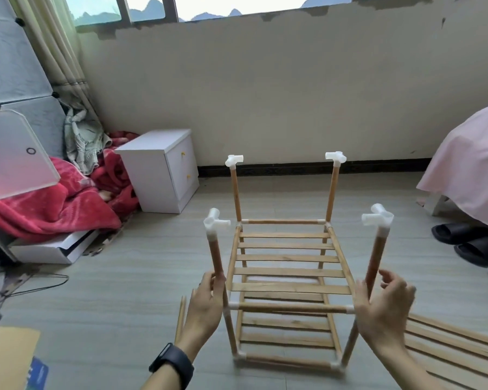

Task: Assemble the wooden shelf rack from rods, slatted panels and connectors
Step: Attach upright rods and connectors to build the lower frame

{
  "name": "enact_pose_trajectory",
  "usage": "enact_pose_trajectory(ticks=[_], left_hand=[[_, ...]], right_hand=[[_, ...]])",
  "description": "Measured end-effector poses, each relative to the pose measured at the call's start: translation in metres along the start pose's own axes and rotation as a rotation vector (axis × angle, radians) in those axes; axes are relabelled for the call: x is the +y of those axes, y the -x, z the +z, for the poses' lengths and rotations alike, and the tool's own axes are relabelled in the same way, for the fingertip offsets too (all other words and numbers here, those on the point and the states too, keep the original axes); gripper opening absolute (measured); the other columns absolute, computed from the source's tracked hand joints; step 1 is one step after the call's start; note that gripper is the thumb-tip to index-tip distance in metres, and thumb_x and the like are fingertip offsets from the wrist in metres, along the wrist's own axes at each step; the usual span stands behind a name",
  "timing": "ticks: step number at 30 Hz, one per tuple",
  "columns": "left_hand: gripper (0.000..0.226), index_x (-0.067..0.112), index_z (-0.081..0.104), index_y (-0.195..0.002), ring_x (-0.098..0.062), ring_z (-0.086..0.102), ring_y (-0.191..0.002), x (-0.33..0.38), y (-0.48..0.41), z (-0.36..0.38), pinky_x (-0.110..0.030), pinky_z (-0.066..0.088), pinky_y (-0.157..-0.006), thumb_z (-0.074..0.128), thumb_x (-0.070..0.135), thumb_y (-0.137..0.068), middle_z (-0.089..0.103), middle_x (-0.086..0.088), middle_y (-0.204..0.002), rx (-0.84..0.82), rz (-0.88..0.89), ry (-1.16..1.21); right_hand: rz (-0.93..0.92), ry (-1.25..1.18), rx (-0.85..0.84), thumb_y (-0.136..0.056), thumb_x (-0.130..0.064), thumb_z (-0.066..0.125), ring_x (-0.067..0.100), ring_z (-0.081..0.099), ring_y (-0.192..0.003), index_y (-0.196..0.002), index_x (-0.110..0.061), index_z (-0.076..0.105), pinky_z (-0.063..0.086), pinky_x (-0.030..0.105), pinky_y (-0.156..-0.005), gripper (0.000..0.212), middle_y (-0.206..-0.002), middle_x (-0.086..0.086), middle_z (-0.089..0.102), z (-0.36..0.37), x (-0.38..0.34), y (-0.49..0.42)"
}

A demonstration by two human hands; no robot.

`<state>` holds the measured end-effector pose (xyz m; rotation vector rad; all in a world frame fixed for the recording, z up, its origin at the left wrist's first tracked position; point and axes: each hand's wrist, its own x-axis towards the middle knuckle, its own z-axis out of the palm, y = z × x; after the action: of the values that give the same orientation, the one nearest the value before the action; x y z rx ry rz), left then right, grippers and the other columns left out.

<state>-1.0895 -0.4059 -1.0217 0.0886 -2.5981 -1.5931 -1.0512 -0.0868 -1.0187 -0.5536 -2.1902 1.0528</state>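
The wooden rack [289, 273] stands on the floor in front of me, with two slatted levels joined by white connectors. Four upright rods rise from the upper level, each capped with a white connector [216, 223]. My left hand [206, 302] grips the near-left upright rod [216, 254] just above the upper level. My right hand [385, 302] is at the near-right upright rod [376, 257]. That rod runs between its thumb and its loosely spread fingers, which are blurred and do not wrap it.
Loose rods [181, 319] lie left of my left hand and a spare slatted panel [451, 347] lies at the lower right. A white nightstand [158, 170] and red blanket [54, 209] are to the left. A pink-covered bed [468, 170] and black slippers [468, 240] are to the right.
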Motion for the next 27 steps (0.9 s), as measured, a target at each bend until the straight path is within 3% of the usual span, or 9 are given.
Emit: enact_pose_trajectory(ticks=[2,4,8,10,12,15,18,23,27], left_hand=[[0.022,0.045,0.052,-0.113,-0.007,0.059,-0.115,-0.032,0.009,0.003,-0.023,0.049,-0.085,0.04,0.058,-0.099,0.063,0.014,-0.118,0.007,-0.054,-0.04],[0.031,0.036,0.049,-0.133,-0.011,0.054,-0.125,-0.066,0.017,0.005,-0.033,0.048,-0.103,0.05,0.043,-0.103,0.054,0.01,-0.139,0.008,-0.129,-0.108],[0.046,0.025,0.042,-0.146,-0.018,0.051,-0.121,-0.125,0.033,0.006,-0.032,0.045,-0.096,0.054,0.031,-0.101,0.047,-0.003,-0.148,-0.048,-0.38,-0.205],[0.052,0.022,0.04,-0.148,-0.024,0.052,-0.123,-0.149,0.039,0.005,-0.03,0.045,-0.092,0.056,0.029,-0.1,0.044,-0.009,-0.148,-0.104,-0.486,-0.249],[0.057,0.019,0.037,-0.15,-0.03,0.054,-0.122,-0.168,0.042,0.002,-0.034,0.047,-0.097,0.058,0.028,-0.097,0.042,-0.013,-0.145,-0.157,-0.576,-0.306],[0.059,0.016,0.035,-0.15,-0.032,0.052,-0.122,-0.192,0.042,-0.004,-0.038,0.046,-0.103,0.055,0.028,-0.096,0.043,-0.014,-0.138,-0.192,-0.672,-0.401],[0.054,0.019,0.036,-0.148,-0.033,0.049,-0.125,-0.215,0.038,-0.006,-0.042,0.045,-0.105,0.048,0.025,-0.095,0.044,-0.013,-0.137,-0.196,-0.747,-0.477],[0.048,0.021,0.039,-0.146,-0.032,0.047,-0.128,-0.252,0.032,0.004,-0.042,0.045,-0.104,0.043,0.027,-0.098,0.041,-0.011,-0.14,-0.243,-0.792,-0.601],[0.042,0.02,0.043,-0.14,-0.028,0.047,-0.127,-0.266,0.023,0.02,-0.041,0.048,-0.096,0.045,0.032,-0.1,0.04,-0.009,-0.137,-0.22,-0.765,-0.767]], right_hand=[[-0.154,0.089,-0.01,-0.083,-0.018,0.075,0.023,0.046,-0.091,-0.11,-0.002,0.052,0.041,0.042,-0.081,0.038,-0.1,0.007,0.049,0.004,0.008,0.02],[-0.349,0.172,-0.16,-0.076,-0.008,0.082,0.022,0.049,-0.09,-0.113,-0.006,0.053,0.043,0.04,-0.078,0.047,-0.1,0.003,0.049,0.015,0.008,0.035],[-0.594,0.356,-0.538,-0.082,-0.028,0.079,0.03,0.057,-0.109,-0.121,-0.013,0.062,0.052,0.044,-0.086,0.045,-0.119,0.006,0.059,0.049,-0.014,0.045],[-0.628,0.474,-0.693,-0.089,-0.053,0.061,0.029,0.047,-0.13,-0.135,-0.021,0.055,0.046,0.047,-0.102,0.056,-0.139,0.004,0.051,0.071,-0.024,0.042],[-0.647,0.586,-0.841,-0.09,-0.072,0.04,0.029,0.024,-0.149,-0.149,-0.032,0.036,0.028,0.05,-0.118,0.072,-0.161,0.002,0.029,0.097,-0.029,0.038],[-0.708,0.717,-0.987,-0.089,-0.082,0.029,0.028,-0.01,-0.157,-0.159,-0.043,0.004,0.002,0.054,-0.125,0.085,-0.171,0.0,-0.006,0.132,-0.029,0.039],[-0.768,0.753,-0.953,-0.092,-0.078,0.03,0.028,0.0,-0.158,-0.159,-0.045,-0.001,0.012,0.053,-0.125,0.081,-0.172,0.002,0.002,0.146,-0.021,0.045],[-0.8,0.719,-0.83,-0.094,-0.062,0.044,0.035,0.036,-0.148,-0.156,-0.037,0.036,0.035,0.056,-0.115,0.068,-0.162,0.009,0.038,0.148,-0.013,0.05],[-0.808,0.72,-0.782,-0.091,-0.06,0.046,0.039,0.044,-0.141,-0.151,-0.032,0.046,0.04,0.058,-0.111,0.067,-0.156,0.013,0.045,0.152,-0.009,0.055]])
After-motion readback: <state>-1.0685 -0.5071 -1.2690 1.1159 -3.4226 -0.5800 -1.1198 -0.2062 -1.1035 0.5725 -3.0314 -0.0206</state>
